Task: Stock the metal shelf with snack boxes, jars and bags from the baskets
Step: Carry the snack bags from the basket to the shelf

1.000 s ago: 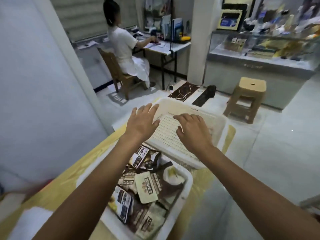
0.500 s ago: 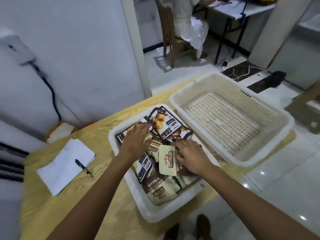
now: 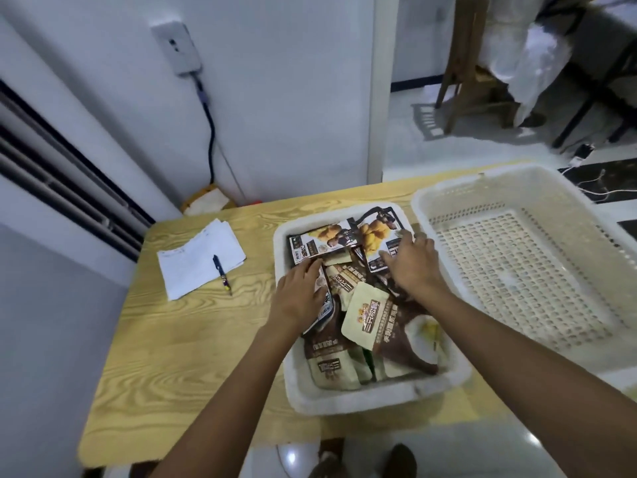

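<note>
The step in hand is picking stock out of a basket. The near basket (image 3: 344, 405) sits on the table (image 3: 193, 357) and is heaped with snack bags (image 3: 389, 326), brown, cream and black, lying flat and overlapping. Both hands are down inside it. The left hand (image 3: 300, 294) lies on the bags at the left side, fingers stretched forward with the tips at the edge of a black bag (image 3: 344, 234). The right hand (image 3: 412, 267) rests on the bags at the far right, fingers spread and thumb out. Neither hand shows a closed hold on a bag; both look laid flat on the pile, as if sorting or gathering.

A second basket (image 3: 424, 201) stands just beside the first on the right and holds nothing. A paper (image 3: 196, 260) with a pen (image 3: 220, 274) lies well to the left. The shelf is out of view.

This looks like early stocking work, with the near basket still full. The next move likely calls for closing the fingers round one bag or a small stack, lifting it free of its neighbours without dragging them over the rim, then turning toward the shelf. Slick overlapping bags may slide as one is pulled.
</note>
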